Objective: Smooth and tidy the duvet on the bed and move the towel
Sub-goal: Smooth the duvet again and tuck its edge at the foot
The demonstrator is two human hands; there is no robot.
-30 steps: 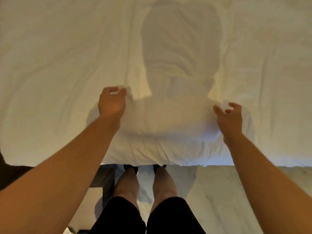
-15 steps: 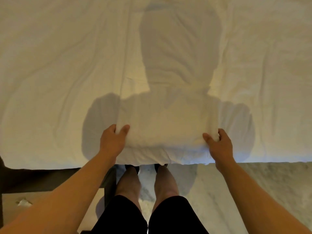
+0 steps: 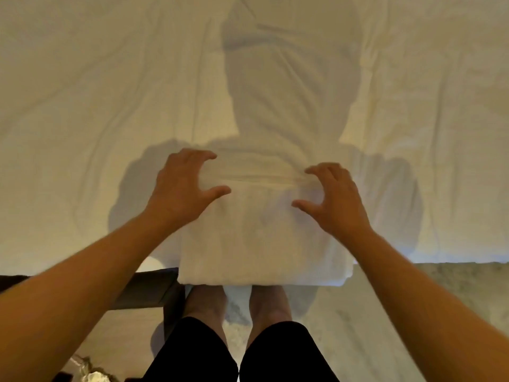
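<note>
Within the last second the towel (image 3: 264, 244) was folded toward the bed's (image 3: 440, 252) edge; both hands (image 3: 183, 186) (image 3: 334, 197) hovered spread, holding nothing; likely ready for moving.

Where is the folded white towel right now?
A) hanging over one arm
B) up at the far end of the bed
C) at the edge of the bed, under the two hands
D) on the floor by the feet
C: the folded towel lies on the duvet at the bed's near edge, with the left hand and right hand spread over it.
</note>
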